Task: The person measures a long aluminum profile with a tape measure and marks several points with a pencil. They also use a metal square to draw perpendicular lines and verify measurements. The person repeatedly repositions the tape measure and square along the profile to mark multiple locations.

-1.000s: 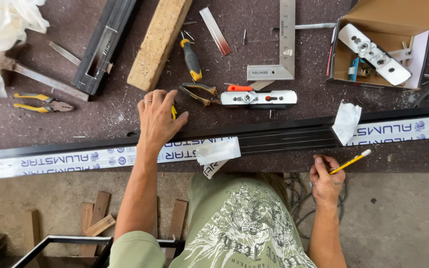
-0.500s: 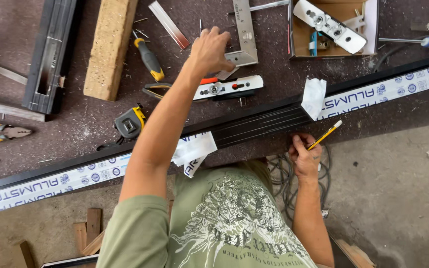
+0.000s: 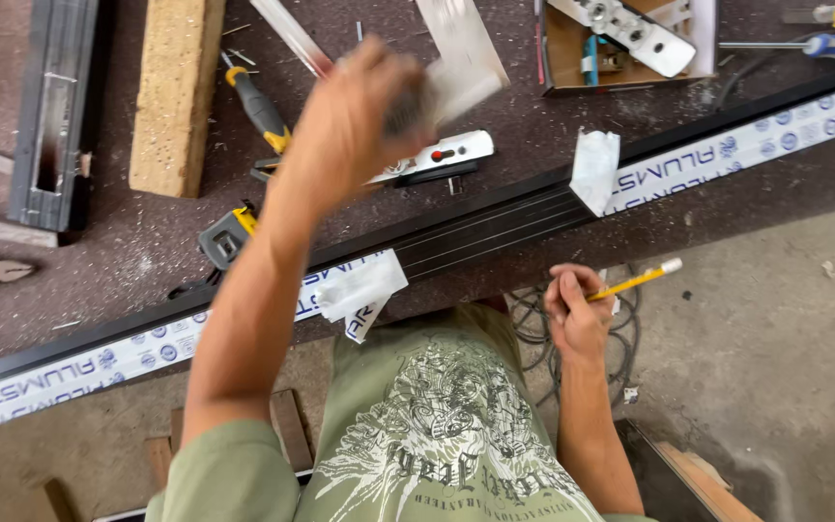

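Head cam, looking straight down over a workbench (image 3: 533,193), close range.

One view only, worn on the person's head, so no 2nd angle to overlap. Lens faces down and slightly fwd: bench fills the top two-thirds, concrete floor (image 3: 775,338) the bottom right. Wearer's green shirt (image 3: 437,416) sits at btm centre, so the cam is right above the torso. Long black profile (image 3: 495,227) crosses the frame diagonally, low at left, high at right. Left hand (image 3: 364,121) is near the lens and motion-blurred; right hand (image 3: 577,314) hangs lower, by the bench edge.
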Demonstrator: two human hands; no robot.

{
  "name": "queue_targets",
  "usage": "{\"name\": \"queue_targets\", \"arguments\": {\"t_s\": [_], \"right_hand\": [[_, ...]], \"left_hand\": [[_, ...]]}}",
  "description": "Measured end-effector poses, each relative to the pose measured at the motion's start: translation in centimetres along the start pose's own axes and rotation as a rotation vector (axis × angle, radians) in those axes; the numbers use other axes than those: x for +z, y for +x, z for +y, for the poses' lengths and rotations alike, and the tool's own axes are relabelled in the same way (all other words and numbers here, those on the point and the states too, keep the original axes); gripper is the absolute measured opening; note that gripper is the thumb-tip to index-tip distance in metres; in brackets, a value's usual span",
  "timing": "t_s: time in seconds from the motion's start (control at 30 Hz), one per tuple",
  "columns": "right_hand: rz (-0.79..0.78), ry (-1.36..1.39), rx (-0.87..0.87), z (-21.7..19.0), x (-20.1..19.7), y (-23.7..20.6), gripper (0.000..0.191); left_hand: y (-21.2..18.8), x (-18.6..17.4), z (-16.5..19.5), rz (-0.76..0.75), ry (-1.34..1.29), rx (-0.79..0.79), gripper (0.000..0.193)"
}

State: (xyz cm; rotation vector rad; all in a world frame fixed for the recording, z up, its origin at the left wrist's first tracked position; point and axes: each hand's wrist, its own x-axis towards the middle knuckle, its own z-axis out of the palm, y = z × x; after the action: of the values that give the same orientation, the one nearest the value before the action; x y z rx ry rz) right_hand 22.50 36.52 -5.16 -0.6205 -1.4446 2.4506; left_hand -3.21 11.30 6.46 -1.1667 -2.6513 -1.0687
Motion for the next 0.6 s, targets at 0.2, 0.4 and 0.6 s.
{"name": "queue_targets", "arguments": {"t_s": [0.2,0.4,0.6], "right_hand": [[-0.355,0.036,0.064,1.7,2.4,-3.0,0.054],[-0.277,-0.368,0.189,4.3,2.4,-4.3,0.024],[-0.317,-0.399,0.200,6.0,2.5,-3.2,0.021]], "left_hand": [[-13.3,4.2,9.4,-0.204,0.038,-0.066,0.052],[-17.5,5.3,8.1,-0.202,-0.064,-0.033,0.059],[-19.8,4.5,4.5,0.020,0.261,-0.382,0.050]]}}
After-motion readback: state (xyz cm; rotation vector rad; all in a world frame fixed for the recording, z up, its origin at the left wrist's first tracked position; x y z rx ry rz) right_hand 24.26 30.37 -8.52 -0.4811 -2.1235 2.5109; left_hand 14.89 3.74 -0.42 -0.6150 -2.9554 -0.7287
